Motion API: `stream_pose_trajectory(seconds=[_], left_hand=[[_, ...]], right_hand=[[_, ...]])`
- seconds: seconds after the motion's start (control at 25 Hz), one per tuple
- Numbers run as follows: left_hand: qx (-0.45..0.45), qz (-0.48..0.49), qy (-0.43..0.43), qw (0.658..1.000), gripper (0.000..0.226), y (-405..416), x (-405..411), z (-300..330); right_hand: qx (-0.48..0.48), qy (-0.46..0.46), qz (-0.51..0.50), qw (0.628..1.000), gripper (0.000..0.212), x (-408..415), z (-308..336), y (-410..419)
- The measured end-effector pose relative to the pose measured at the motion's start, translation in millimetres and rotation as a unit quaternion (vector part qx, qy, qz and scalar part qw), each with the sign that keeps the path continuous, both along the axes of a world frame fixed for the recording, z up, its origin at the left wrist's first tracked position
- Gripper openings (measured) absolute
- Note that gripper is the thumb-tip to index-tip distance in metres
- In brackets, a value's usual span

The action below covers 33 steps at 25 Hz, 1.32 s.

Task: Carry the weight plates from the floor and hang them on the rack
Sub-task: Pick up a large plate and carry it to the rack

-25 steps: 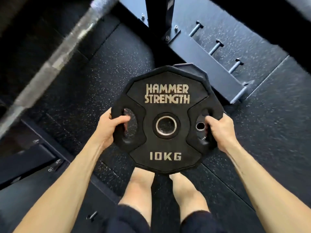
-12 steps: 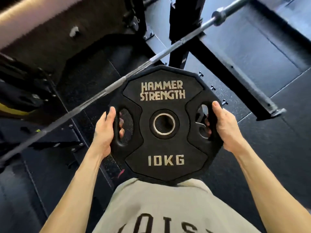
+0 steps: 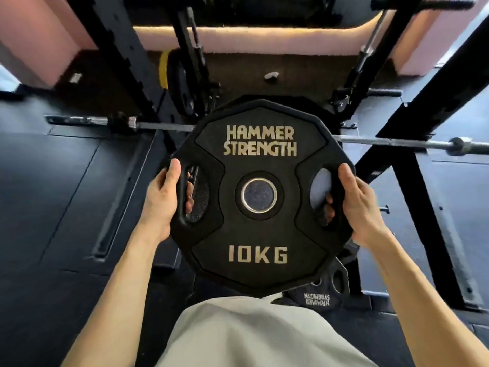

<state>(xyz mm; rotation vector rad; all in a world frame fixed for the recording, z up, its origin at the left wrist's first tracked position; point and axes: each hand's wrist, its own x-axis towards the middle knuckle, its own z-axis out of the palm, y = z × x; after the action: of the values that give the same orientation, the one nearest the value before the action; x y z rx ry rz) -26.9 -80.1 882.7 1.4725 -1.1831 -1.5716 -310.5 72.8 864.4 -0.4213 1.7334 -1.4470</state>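
Both hands carry a black 10 kg Hammer Strength weight plate, face up, at mid-frame above the pale shirt. Left hand grip wraps the plate's left handle slot, fingers curled thru the cutout, thumb on the rim. Right hand grip does likewise on the right slot. Barbell runs L-R behind the plate, across the black rack frame. A 2nd Hammer Strength plate shows below the held one's lower-right edge, w/ dark floor around.

Black weight plate with pale gold lettering, silver barbell, dark speckled floor
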Motion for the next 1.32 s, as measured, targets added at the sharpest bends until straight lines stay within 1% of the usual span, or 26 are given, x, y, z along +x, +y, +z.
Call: stream_pose_trajectory(seconds=[0.2, 0.28, 0.44, 0.64, 0.72, 0.84, 0.92, 1.0, 1.12, 1.32], left_hand=[[-0.026, 0.122, -0.004, 0.992, 0.051, 37.2, 137.1, 22.5], [-0.038, 0.173, -0.009, 0.984, 0.051, 53.2, 203.8, 29.2], [-0.056, 0.256, -0.006, 0.965, 0.043, 76.2, 352.0, 38.3], [-0.079, 0.321, -0.01, 0.944, 0.043, 81.0, 495.0, 59.5], [-0.081, 0.347, -0.01, 0.934, 0.044, 72.3, 545.5, 67.8], [-0.091, 0.381, -0.005, 0.92, 0.046, 40.2, 615.1, 69.7], [-0.097, 0.392, -0.006, 0.915, 0.048, 8.3, 654.2, 69.7], [-0.108, 0.392, -0.013, 0.914, 0.049, -34.1, 694.7, 67.8], [-0.124, 0.4, -0.02, 0.908, 0.047, -107.5, 749.8, 70.0], [-0.124, 0.391, -0.024, 0.912, 0.046, -227.4, 819.9, 86.3]], right_hand=[[-0.024, 0.008, 0.122, 0.992, 0.046, 105.4, 22.9, -46.8], [-0.033, 0.005, 0.174, 0.984, 0.046, 167.1, 29.8, -62.7], [-0.052, -0.003, 0.25, 0.967, 0.046, 313.7, 41.1, -90.9], [-0.074, -0.019, 0.332, 0.94, 0.056, 461.9, 67.9, -133.3], [-0.081, -0.02, 0.355, 0.931, 0.057, 518.0, 73.5, -158.5], [-0.093, -0.025, 0.372, 0.923, 0.049, 594.6, 71.6, -210.8], [-0.1, -0.03, 0.377, 0.92, 0.052, 637.1, 67.3, -249.3], [-0.109, -0.032, 0.377, 0.919, 0.055, 679.5, 60.1, -297.3], [-0.111, -0.03, 0.386, 0.915, 0.049, 737.0, 58.7, -377.4], [-0.113, -0.03, 0.388, 0.914, 0.048, 806.1, 76.2, -492.1]])
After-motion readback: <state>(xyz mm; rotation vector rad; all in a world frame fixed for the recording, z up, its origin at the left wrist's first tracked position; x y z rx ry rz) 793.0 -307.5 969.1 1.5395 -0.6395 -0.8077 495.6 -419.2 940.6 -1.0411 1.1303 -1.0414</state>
